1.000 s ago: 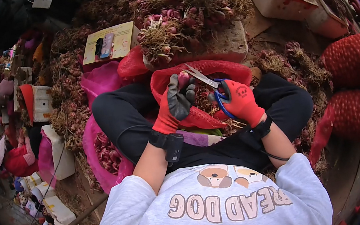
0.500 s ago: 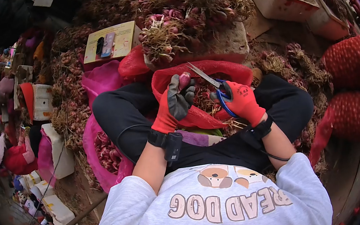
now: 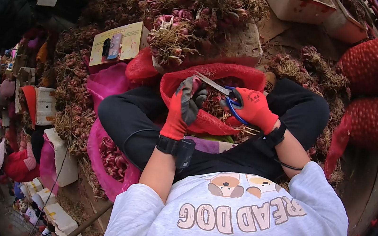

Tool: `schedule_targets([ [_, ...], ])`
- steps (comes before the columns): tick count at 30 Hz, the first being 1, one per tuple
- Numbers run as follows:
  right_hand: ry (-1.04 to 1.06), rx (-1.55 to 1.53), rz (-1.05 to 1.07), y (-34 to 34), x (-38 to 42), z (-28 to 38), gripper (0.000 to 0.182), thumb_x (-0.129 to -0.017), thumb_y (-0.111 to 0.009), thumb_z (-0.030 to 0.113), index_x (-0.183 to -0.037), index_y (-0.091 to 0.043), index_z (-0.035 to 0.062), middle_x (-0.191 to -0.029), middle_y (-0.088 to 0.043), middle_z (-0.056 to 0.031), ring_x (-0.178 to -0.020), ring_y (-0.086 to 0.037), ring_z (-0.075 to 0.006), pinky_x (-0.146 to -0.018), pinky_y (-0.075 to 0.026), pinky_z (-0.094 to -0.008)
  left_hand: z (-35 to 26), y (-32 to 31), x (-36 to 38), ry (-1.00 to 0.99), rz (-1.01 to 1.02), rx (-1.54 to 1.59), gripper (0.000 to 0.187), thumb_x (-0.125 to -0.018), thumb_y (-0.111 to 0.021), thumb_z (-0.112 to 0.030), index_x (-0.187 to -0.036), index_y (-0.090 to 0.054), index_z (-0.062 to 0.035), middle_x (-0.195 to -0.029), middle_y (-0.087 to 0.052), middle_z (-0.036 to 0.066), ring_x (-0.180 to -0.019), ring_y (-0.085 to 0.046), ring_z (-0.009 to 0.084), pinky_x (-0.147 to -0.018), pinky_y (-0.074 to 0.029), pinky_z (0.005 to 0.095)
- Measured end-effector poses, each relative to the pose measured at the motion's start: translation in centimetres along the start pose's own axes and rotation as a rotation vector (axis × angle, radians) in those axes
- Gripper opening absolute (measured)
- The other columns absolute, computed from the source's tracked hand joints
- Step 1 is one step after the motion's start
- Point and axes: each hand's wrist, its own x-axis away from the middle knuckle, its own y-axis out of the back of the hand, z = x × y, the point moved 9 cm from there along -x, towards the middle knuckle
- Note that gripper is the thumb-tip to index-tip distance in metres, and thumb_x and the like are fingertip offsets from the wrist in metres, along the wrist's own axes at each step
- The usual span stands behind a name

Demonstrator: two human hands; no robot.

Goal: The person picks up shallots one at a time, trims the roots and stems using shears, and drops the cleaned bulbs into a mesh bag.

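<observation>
One bulb held up to scissors seems to be the step in hand, done over the lap of a seated person in dark cloth trousers point(image 3: 132, 120); around lie wide heaps of onion bulbs point(image 3: 70, 102), purplish-red and rounded, tangled with straw-dry, stringy tops; at the person's right stand two red mesh sacks point(image 3: 376, 129), plump and tightly filled, their weave flecked with pale dots; ahead, a pale foam block point(image 3: 237, 49), grimy and blunt-edged, bears another shaggy pile point(image 3: 185, 16); beside the left leg, a thin magenta bag point(image 3: 95, 147) gapes around loose, glossy bulbs.

Between the legs lies an open red mesh bag point(image 3: 247, 73), soft and fine-netted, its rim slumped; over its mouth work both hands, in red knit gloves, the left palm coated dull black; the right hand point(image 3: 251, 102) has its fingers closed through the blue loops of the scissors point(image 3: 215, 84), whose slim metal blades slant towards the left hand point(image 3: 188, 103); how far they are parted I cannot tell.

Smallest is the onion bulb point(image 3: 196, 84) itself, pinched in the left fingers and mostly hidden by them; whether the blade tip touches it is unclear; a cut from here would call for a steady pinch, the bulb's end turned out and gloved fingertips clear of the steel.
</observation>
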Motion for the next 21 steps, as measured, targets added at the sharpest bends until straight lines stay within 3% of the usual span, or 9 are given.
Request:
schedule_targets([
  [4,-0.127,-0.027,0.238,-3.0,0.7,-2.7,0.044,-0.077,-0.066,0.053,-0.083,-0.065,0.0091,-0.075,-0.065,-0.0141,-0.073,-0.064,-0.0327,-0.063,-0.049,-0.0417,0.5,-0.1,0.2,0.005,0.091,0.01,0.031,-0.091,-0.061,-0.034,-0.115,-0.057,-0.0142,-0.102,-0.062,0.005,-0.084,-0.062,0.0152,-0.069,-0.053,0.0261],
  [13,0.032,0.07,0.093,-0.8,0.3,0.0,0.041,-0.077,-0.067,0.049,-0.082,-0.063,0.0084,-0.074,-0.065,-0.0145,-0.07,-0.064,-0.0332,-0.06,-0.048,-0.0427,-1.0,0.1,-1.0,-0.178,0.052,-0.213,0.032,-0.091,-0.062,-0.026,-0.117,-0.055,-0.0086,-0.097,-0.061,0.004,-0.081,-0.06,0.0135,-0.075,-0.05,0.028],
  [16,0.015,0.151,0.139,-0.8,0.2,-0.5,0.041,-0.077,-0.068,0.049,-0.082,-0.063,0.008,-0.074,-0.064,-0.0148,-0.07,-0.063,-0.0325,-0.06,-0.048,-0.0426,-1.7,-1.4,0.2,-0.197,0.142,-0.222,0.031,-0.091,-0.059,-0.017,-0.12,-0.053,-0.0057,-0.091,-0.06,0.002,-0.079,-0.059,0.013,-0.074,-0.05,0.0275],
  [21,-0.11,-0.053,0.062,-0.2,0.3,-1.7,0.039,-0.076,-0.07,0.045,-0.083,-0.063,0.0074,-0.075,-0.064,-0.0144,-0.071,-0.064,-0.0316,-0.061,-0.048,-0.0415,-3.1,-1.8,1.7,-0.269,0.191,-0.319,0.038,-0.087,-0.053,-0.007,-0.125,-0.049,-0.0028,-0.088,-0.059,0.002,-0.079,-0.059,0.0116,-0.071,-0.05,0.0261],
])
